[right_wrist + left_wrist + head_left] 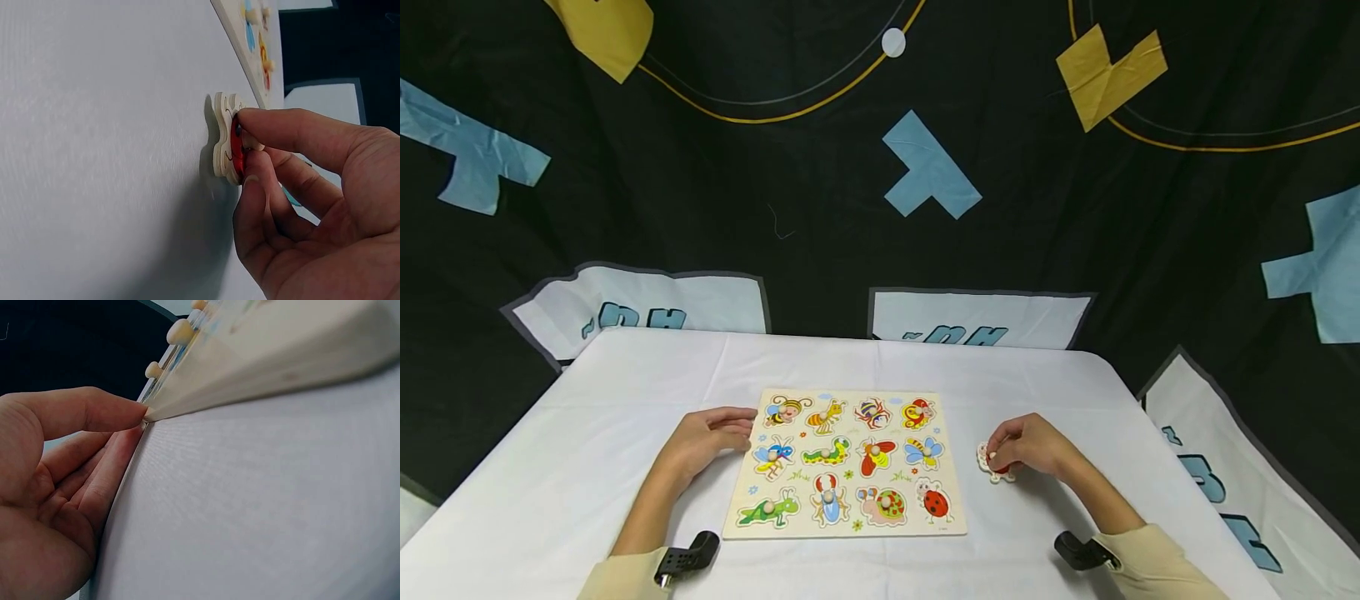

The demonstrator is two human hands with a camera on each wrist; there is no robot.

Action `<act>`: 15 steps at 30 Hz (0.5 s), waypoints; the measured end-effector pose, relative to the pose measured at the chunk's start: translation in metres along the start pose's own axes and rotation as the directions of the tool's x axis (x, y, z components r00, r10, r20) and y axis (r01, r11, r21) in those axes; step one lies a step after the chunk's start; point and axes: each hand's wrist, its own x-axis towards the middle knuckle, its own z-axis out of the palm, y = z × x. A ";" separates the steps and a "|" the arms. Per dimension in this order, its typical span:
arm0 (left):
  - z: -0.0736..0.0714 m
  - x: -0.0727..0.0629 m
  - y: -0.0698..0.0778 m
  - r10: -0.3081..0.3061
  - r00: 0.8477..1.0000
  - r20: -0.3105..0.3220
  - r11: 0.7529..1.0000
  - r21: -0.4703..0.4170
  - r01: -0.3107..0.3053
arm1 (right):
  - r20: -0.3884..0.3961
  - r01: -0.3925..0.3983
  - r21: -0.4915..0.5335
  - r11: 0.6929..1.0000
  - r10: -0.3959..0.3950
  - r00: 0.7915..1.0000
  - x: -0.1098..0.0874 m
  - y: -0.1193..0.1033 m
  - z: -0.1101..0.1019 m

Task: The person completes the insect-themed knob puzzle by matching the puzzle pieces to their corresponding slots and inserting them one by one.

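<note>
A pale wooden peg puzzle board (957, 508) with insect pictures lies on the table. My left hand (696, 446) is at its left side, fingers extended. Seen from the left wrist, the thumb (109, 411) touches the corner of the board (250, 372), the other fingers lying lower along the tablecloth. To the right of the board, my right hand (1037, 446) holds a red ladybug puzzle piece (982, 457). In the right wrist view its thumb and fingers pinch the piece (221, 147) at its knob, which they partly cover; the piece is tilted close over the cloth.
Knobbed insect pieces such as a green caterpillar (826, 451) and a beetle (828, 498) sit in the board. A flat ladybug picture (936, 503) shows at its lower right corner. White cloth (1037, 383) covers the table; a black curtain (820, 208) hangs behind.
</note>
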 end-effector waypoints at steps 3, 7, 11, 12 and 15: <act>0.000 -0.001 0.000 0.005 1.000 0.006 1.000 -0.003 -0.005 | 0.009 0.002 0.004 1.000 -0.002 1.000 0.000 -0.003 0.003; -0.001 -0.001 0.000 0.008 1.000 0.003 1.000 -0.001 -0.008 | 0.029 0.025 0.003 1.000 -0.026 0.999 0.000 -0.006 0.005; -0.001 -0.001 -0.001 0.019 1.000 0.004 1.000 -0.002 -0.019 | 0.049 0.050 0.002 0.999 -0.050 0.998 0.001 -0.009 0.007; -0.001 -0.001 -0.001 0.015 1.000 0.002 1.000 -0.004 -0.015 | 0.053 0.054 0.002 0.999 -0.054 0.997 0.001 -0.009 0.008; 0.000 0.000 -0.002 0.011 1.000 0.000 1.000 -0.002 -0.011 | 0.068 0.064 0.007 0.998 -0.064 0.996 0.001 -0.011 0.010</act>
